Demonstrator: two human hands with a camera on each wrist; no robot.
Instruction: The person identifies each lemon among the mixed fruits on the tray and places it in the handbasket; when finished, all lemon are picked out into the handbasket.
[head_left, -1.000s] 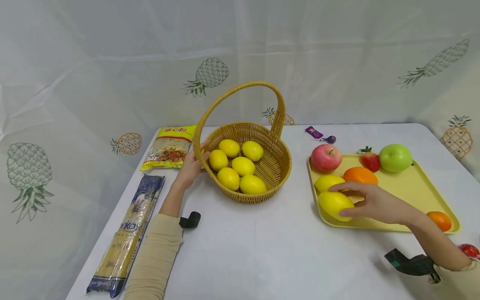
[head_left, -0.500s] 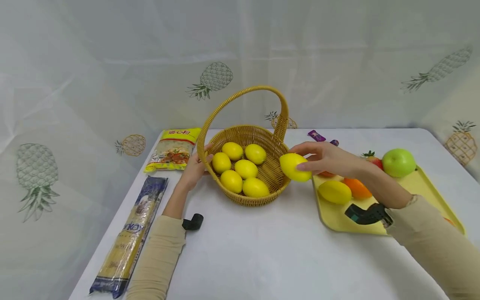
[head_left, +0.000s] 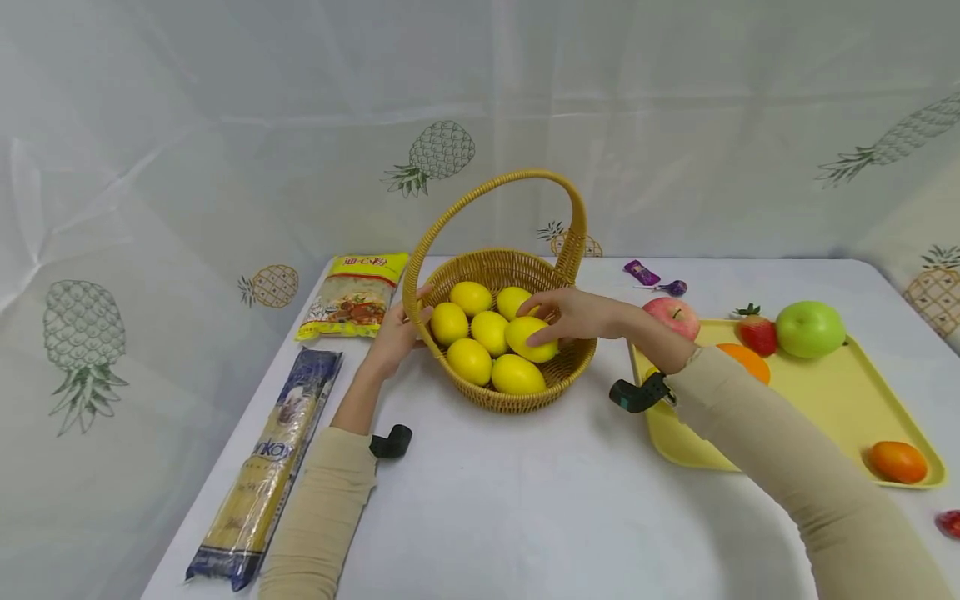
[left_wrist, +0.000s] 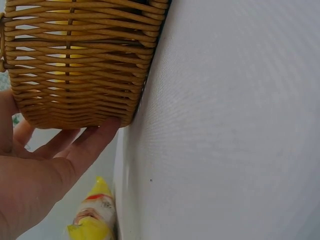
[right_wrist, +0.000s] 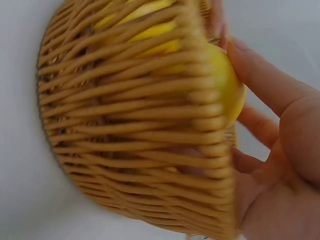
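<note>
A round wicker basket (head_left: pixel 510 404) with a tall arched handle stands on the table with several lemons (head_left: pixel 470 361) in it. My right hand (head_left: pixel 576 315) reaches over its right rim and pinches a lemon (head_left: pixel 531 338) between thumb and fingers, low over the others. In the right wrist view that lemon (right_wrist: pixel 227 82) shows above the woven rim, partly hidden by the wall. My left hand (head_left: pixel 396 333) holds the basket at its left side. The left wrist view shows its fingers (left_wrist: pixel 95 145) against the outside wall, the thumb up by the rim.
Right of the basket, a yellow tray (head_left: pixel 817 400) holds an apple (head_left: pixel 672 317), a strawberry (head_left: pixel 757 335), a green apple (head_left: pixel 810 329) and oranges (head_left: pixel 897 462). Candies (head_left: pixel 642 272) lie behind it. A yellow food bag (head_left: pixel 356 296) and a spaghetti pack (head_left: pixel 266 467) lie at left.
My right hand has carried a lemon from the tray leftward, across the basket's rim and down among the other lemons. My left hand has stayed at the basket's left side.
</note>
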